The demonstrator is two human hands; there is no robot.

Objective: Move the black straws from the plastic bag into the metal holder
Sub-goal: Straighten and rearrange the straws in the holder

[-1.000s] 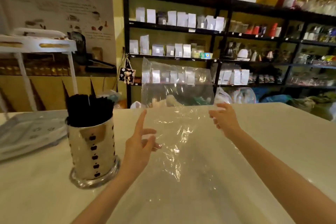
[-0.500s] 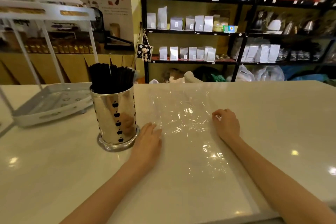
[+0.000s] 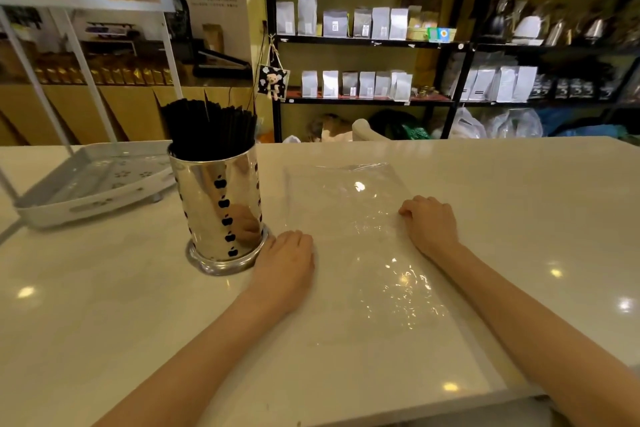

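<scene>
A bundle of black straws (image 3: 211, 128) stands upright in the shiny metal holder (image 3: 221, 211), which has apple-shaped cutouts and sits left of centre on the white table (image 3: 104, 305). The clear plastic bag (image 3: 346, 218) lies flat on the table to its right, and I see nothing inside it. My left hand (image 3: 287, 263) rests palm down at the bag's left edge, close to the holder's base, holding nothing. My right hand (image 3: 429, 222) rests on the bag's right edge with its fingers curled under.
A white two-tier rack (image 3: 86, 180) with a tray stands at the table's far left, behind the holder. Black shelves (image 3: 450, 45) with white pouches and kettles line the wall beyond the table's far edge.
One second ago both hands held the bag up in the air. It now lies flat on the table, and both hands rest at its edges. The view has tilted down.
</scene>
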